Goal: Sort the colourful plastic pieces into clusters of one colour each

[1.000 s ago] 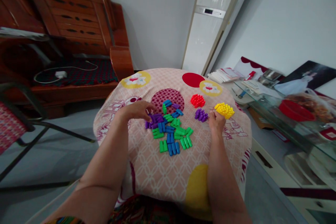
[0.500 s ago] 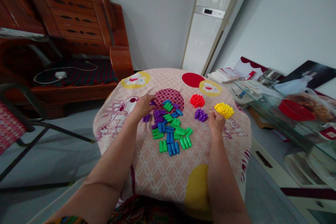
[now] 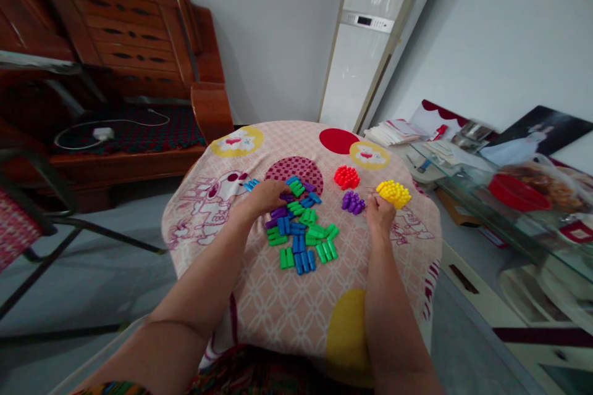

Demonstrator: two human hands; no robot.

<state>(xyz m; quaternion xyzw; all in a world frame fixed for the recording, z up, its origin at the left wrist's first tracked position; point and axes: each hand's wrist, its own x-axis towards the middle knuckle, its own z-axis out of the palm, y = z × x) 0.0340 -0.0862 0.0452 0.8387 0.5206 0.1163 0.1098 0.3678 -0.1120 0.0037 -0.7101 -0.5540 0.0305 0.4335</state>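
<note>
On the cloth-covered surface (image 3: 278, 296), the left hand (image 3: 271, 195) curls over the mixed pile's purple pieces (image 3: 278, 213), its grip unclear. The right hand (image 3: 380, 210) is nearly closed between the purple cluster (image 3: 353, 202) and yellow cluster (image 3: 393, 194); whether it grasps anything is hidden.

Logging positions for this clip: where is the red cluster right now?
In the head view, the red cluster sits right of centre on the tablecloth, just beyond the small purple cluster and left of the yellow cluster.
</note>
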